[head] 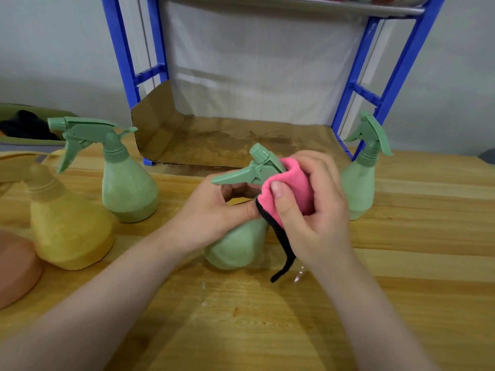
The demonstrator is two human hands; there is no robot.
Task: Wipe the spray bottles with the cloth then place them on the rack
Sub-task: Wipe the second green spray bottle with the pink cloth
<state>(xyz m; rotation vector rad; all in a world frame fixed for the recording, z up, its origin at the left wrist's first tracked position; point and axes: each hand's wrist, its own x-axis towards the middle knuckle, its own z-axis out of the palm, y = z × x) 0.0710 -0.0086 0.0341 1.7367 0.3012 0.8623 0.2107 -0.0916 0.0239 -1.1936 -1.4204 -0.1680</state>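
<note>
A green spray bottle [237, 245] stands tilted on the wooden table at the centre. My left hand [214, 210] grips its neck just under the trigger. My right hand [316, 207] presses a pink cloth [290, 188] with a black edge against the bottle's spray head. Three more bottles stand on the table: a green bottle [126, 188] at left, a green bottle [359, 188] at right behind my right hand, and a yellow bottle [69, 231] at far left. The blue rack [375, 97] stands behind them, with brown cardboard [227, 143] lining its bottom shelf.
An orange rounded object [16, 269] sits at the left edge of the table [267, 330]. A green bin [26, 129] with dark contents lies behind at far left. A grey metal shelf [294, 6] tops the rack.
</note>
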